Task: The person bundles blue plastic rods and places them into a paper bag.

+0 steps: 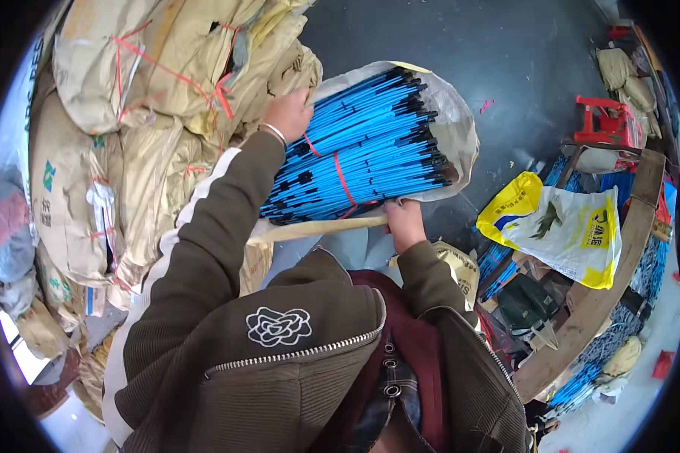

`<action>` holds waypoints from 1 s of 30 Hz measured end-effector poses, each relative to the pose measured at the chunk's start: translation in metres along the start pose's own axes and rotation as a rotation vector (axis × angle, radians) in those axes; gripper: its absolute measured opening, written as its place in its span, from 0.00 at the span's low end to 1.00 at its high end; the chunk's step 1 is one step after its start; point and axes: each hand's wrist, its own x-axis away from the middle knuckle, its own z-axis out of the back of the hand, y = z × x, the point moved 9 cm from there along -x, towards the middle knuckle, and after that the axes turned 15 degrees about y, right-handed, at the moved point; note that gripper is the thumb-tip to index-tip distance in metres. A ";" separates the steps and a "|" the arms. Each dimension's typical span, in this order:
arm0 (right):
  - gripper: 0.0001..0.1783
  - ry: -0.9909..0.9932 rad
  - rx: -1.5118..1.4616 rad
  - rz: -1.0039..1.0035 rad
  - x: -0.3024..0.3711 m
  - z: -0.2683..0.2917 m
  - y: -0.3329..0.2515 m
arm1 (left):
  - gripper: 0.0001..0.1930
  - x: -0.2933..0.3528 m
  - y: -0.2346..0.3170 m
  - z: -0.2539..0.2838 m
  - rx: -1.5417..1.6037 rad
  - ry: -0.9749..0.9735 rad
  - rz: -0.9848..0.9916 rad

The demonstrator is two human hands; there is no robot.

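Note:
A bundle of thin blue rods with black ends (363, 143) lies in an open woven sack (461, 136), pale inside. Red ties (344, 180) run across the rods. My left hand (287, 115) is closed at the sack's far left edge, its fingertips partly hidden. At the near right, my right hand (406, 223) pinches the sack's folded tan rim (321, 228), with the thumb on top. The near rim is pulled straight between my arms, below the rods.
Full tan sacks (147, 162) tied with red string are stacked at the left. At the right, a yellow and white bag (555, 230) lies by a wooden beam (597, 313) and more blue rods. Farther back is a red plastic stool (604, 121) on the dark floor (446, 38).

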 end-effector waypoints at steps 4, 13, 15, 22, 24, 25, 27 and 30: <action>0.09 -0.001 0.001 -0.051 -0.003 0.003 0.011 | 0.11 0.001 -0.001 -0.005 0.060 -0.036 0.013; 0.10 -0.072 0.291 0.681 -0.021 0.010 0.016 | 0.11 0.042 -0.011 0.026 0.049 0.059 0.126; 0.10 -0.086 0.359 0.602 -0.004 0.008 -0.016 | 0.09 0.049 -0.042 0.043 -0.032 0.179 0.216; 0.12 -0.276 0.450 0.185 -0.046 -0.102 -0.077 | 0.11 -0.005 -0.145 0.103 -0.274 0.165 0.356; 0.13 -0.264 0.439 0.324 -0.073 -0.163 -0.087 | 0.11 -0.026 -0.174 0.082 -0.391 0.037 0.356; 0.13 -0.222 0.514 0.560 -0.088 -0.188 -0.097 | 0.11 -0.039 -0.183 0.070 -0.449 -0.026 0.347; 0.13 -0.286 0.541 0.463 -0.102 -0.209 -0.100 | 0.11 -0.030 -0.174 0.067 -0.531 0.074 0.385; 0.13 -0.253 0.571 0.407 -0.096 -0.204 -0.089 | 0.11 -0.018 -0.146 0.074 -0.658 0.288 0.416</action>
